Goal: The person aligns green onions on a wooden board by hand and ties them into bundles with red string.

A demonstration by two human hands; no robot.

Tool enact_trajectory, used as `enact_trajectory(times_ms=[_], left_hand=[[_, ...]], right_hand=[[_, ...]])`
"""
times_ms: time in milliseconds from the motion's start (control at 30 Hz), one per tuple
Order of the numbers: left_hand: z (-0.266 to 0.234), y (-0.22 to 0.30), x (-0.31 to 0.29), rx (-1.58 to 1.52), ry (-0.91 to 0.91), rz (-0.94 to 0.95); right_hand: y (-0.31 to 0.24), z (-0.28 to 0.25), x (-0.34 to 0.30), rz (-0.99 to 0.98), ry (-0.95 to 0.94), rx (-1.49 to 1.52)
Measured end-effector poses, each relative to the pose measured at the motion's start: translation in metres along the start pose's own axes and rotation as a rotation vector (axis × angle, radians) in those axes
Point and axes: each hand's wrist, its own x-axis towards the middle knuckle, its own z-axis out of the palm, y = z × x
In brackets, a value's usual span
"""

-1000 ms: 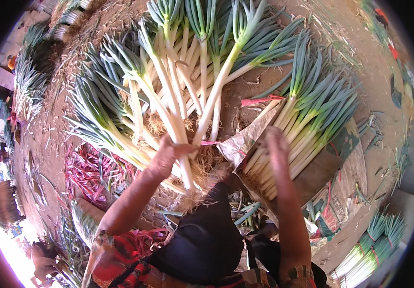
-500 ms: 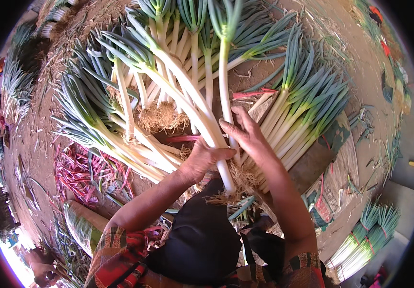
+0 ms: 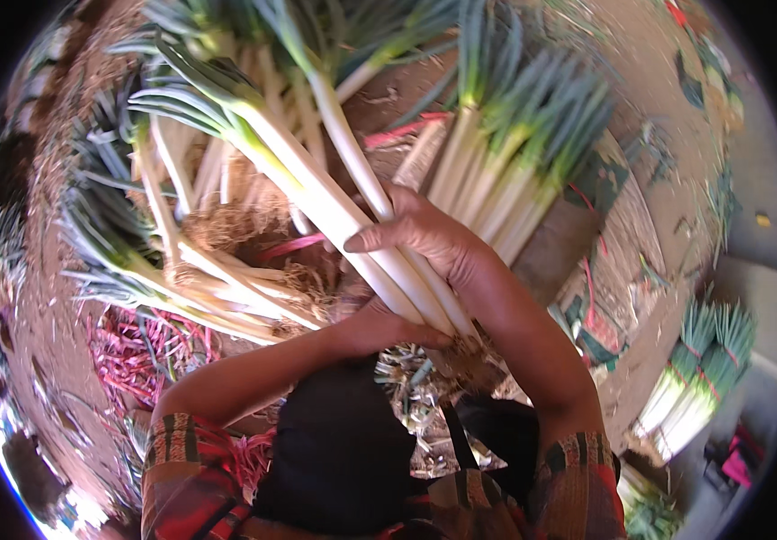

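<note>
Both of my hands hold several long green onions (image 3: 316, 193) with thick white stalks, tilted so their green tops point up and left. My right hand (image 3: 429, 236) wraps round the stalks partway up, thumb across the front. Lower down, my left hand (image 3: 388, 330) grips them near the root end, its fingers partly hidden behind them. Fibrous brown roots (image 3: 469, 360) hang just below that hand. Right of my hands lies a row of other green onions (image 3: 492, 184), tops pointing away; my right forearm hides their root ends.
More green onions (image 3: 217, 292) lie to the left, some with shaggy roots (image 3: 240, 211). Red strips (image 3: 150, 355) are heaped at lower left, and another red strip (image 3: 402, 132) lies beyond my right hand. Tied bundles (image 3: 690, 387) stand at the lower right.
My right hand has closed round the stalks, bringing a separate onion against those in my left hand. The scene has shifted left in view as my head turned.
</note>
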Motion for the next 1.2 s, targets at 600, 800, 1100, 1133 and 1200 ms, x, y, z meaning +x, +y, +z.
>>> enact_trajectory(times_ms=[600,800,1100,1133,1200], left_hand=[[-0.046,-0.078,0.167,0.441,0.393,0.010],[-0.074,-0.130,0.154,1.081,0.441,0.070],[-0.054,-0.094,0.159,1.248,0.487,0.080],[-0.058,-0.092,0.161,1.273,0.501,0.081],[-0.063,-0.079,0.166,1.326,0.521,0.088]], right_hand=[[0.046,-0.218,-0.026,-0.340,0.772,-0.292],[0.125,-0.223,-0.024,-0.047,1.012,0.043],[0.129,-0.201,-0.032,-0.198,1.246,-0.521],[0.121,-0.196,-0.035,-0.161,1.262,-0.627],[0.110,-0.184,-0.038,-0.083,1.236,-0.808]])
